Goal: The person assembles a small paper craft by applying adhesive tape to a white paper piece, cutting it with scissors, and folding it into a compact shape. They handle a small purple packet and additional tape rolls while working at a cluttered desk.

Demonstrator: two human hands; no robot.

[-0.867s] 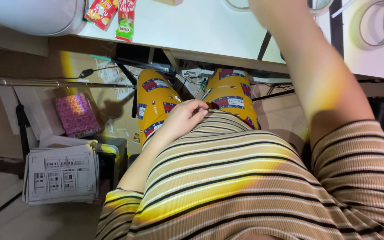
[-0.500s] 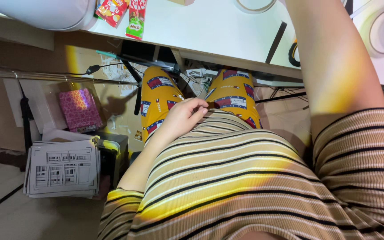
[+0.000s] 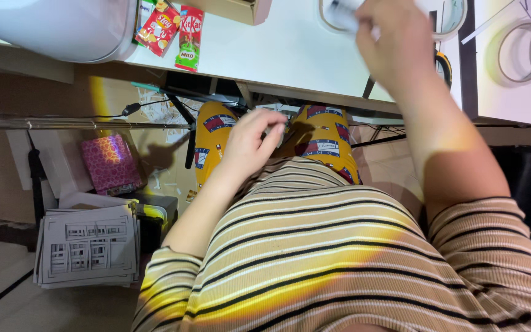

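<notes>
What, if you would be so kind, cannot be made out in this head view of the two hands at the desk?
- Right hand: motion blur hides whatever it holds above the white desk, and whether it grips anything.
- Left hand: curled at the striped shirt; the fingers hide anything inside.
- Tape rolls: cut off by the right edge.
- Paper stack: print too small.

A white flat-topped desk (image 3: 290, 55) is seen at twelve o'clock; a pale floor (image 3: 7, 307) at seven o'clock is crossed by warm yellow light.
</notes>
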